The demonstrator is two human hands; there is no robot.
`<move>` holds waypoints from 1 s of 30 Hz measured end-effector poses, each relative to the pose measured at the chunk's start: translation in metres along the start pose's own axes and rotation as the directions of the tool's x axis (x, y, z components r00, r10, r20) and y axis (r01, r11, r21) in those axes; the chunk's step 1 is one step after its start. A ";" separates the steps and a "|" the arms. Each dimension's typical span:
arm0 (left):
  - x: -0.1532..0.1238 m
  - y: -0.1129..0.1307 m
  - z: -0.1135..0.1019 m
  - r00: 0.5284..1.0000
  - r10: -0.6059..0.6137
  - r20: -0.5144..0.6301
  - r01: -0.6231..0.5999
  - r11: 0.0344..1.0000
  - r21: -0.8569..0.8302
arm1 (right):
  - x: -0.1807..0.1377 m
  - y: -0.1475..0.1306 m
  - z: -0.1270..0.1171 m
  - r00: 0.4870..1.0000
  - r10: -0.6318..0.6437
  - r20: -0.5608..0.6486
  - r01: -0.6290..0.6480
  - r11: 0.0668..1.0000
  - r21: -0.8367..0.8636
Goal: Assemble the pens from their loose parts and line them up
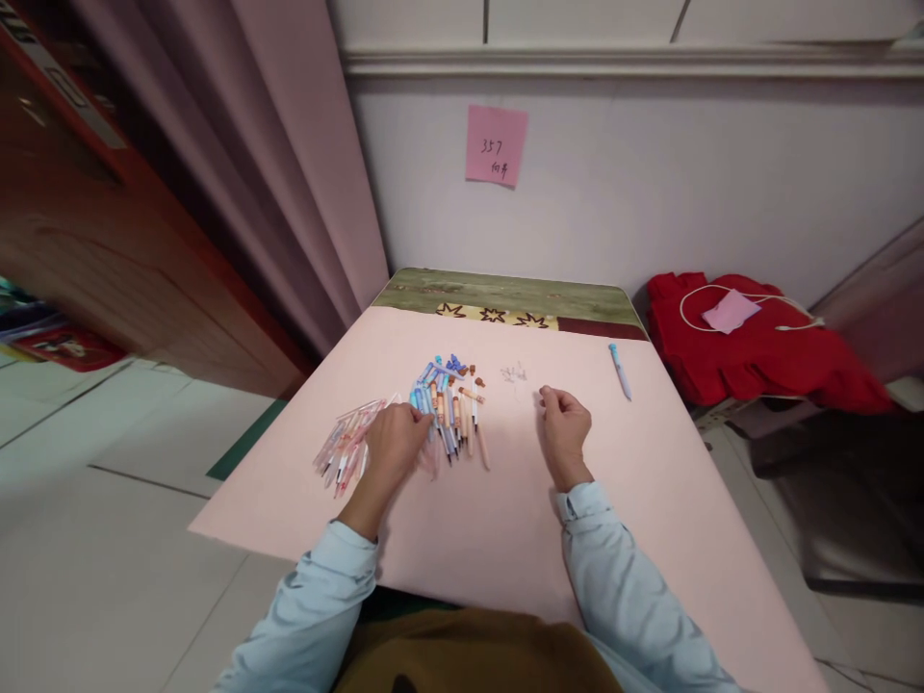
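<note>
My left hand (395, 443) is closed at the left edge of a pile of blue and tan pen parts (449, 409); whatever its fingertips hold is hidden. Under and beside that hand lies a bunch of clear and pinkish pen pieces (346, 443). Small dark blue toppers (454, 364) and brown toppers (474, 373) sit at the pile's far end. Right of the pile is a small heap of thin, spring-like bits (514, 372). My right hand (567, 423) is held in a pinch just to the right of these, and I cannot make out anything between its fingers.
One whole blue pen (619, 372) lies on the pink-covered table (498, 539) at the right. Behind is a wall with a pink note (496, 144). Red cloth (780, 356) with a white cable is beside the table, and a curtain (289, 164) hangs at left.
</note>
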State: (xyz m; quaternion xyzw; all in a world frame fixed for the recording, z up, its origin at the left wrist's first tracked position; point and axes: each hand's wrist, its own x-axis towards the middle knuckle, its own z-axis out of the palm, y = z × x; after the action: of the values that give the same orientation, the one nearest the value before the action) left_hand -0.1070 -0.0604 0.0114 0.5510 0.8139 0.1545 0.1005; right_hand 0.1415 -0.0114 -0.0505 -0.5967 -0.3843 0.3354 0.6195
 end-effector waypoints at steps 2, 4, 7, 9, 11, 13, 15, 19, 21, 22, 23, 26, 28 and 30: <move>0.001 0.002 -0.002 0.997 -0.066 0.043 0.067 0.998 -0.018 | 0.000 0.001 0.000 1.000 -0.012 0.007 0.011 1.000 0.009; 0.000 0.004 -0.007 0.991 -0.112 0.067 0.114 0.993 -0.031 | 0.000 0.001 0.000 1.000 -0.028 0.013 0.028 1.000 0.009; 0.000 0.011 -0.016 0.997 -0.076 -0.033 0.072 0.992 -0.108 | 0.001 0.002 0.001 0.999 -0.039 0.005 0.039 0.999 -0.005; 0.002 0.022 -0.020 0.985 0.034 -0.167 -0.070 0.974 -0.216 | 0.002 0.003 0.001 0.999 -0.042 0.004 0.042 0.999 -0.015; 0.006 0.041 -0.017 0.965 0.135 -0.223 -0.218 0.889 -0.403 | 0.002 0.004 0.002 0.999 -0.050 0.008 0.050 0.998 -0.030; 0.009 0.066 -0.006 0.976 0.190 -0.108 -0.210 0.683 -0.699 | 0.002 0.003 0.003 0.998 -0.058 0.010 0.059 0.997 -0.043; 0.011 0.091 0.011 0.966 0.239 0.103 -0.005 0.412 -0.911 | 0.001 0.001 0.003 0.998 -0.067 0.019 0.068 0.997 -0.041; 0.011 0.123 0.046 0.908 0.298 0.293 0.270 0.115 -0.956 | -0.003 -0.009 0.003 0.989 -0.128 0.073 0.128 0.992 0.010; 0.012 0.127 0.059 0.911 0.301 0.280 0.276 0.058 -0.959 | -0.004 -0.014 0.004 0.981 -0.159 0.111 0.156 0.987 0.034; 0.013 0.126 0.063 0.918 0.302 0.258 0.258 0.043 -0.965 | -0.005 -0.016 0.005 0.977 -0.165 0.133 0.160 0.986 0.047; 0.015 0.124 0.066 0.926 0.297 0.232 0.233 0.033 -0.972 | -0.005 -0.018 0.006 0.974 -0.162 0.160 0.154 0.986 0.061; 0.018 0.118 0.070 0.950 0.265 0.166 0.166 0.022 -0.986 | -0.005 -0.018 0.011 0.962 -0.115 0.248 0.094 0.991 0.094; 0.018 0.115 0.069 0.960 0.237 0.147 0.147 0.020 -0.989 | -0.006 -0.016 0.015 0.953 -0.095 0.287 0.069 0.993 0.100; 0.017 0.113 0.067 0.965 0.220 0.142 0.138 0.033 -0.990 | -0.007 -0.014 0.019 0.945 -0.096 0.312 0.066 0.992 0.106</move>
State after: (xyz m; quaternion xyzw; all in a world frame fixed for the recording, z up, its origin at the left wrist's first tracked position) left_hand 0.0067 0.0035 -0.0099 0.3632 0.4394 0.6065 0.5543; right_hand 0.1213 -0.0091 -0.0372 -0.4891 -0.4865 0.4188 0.5905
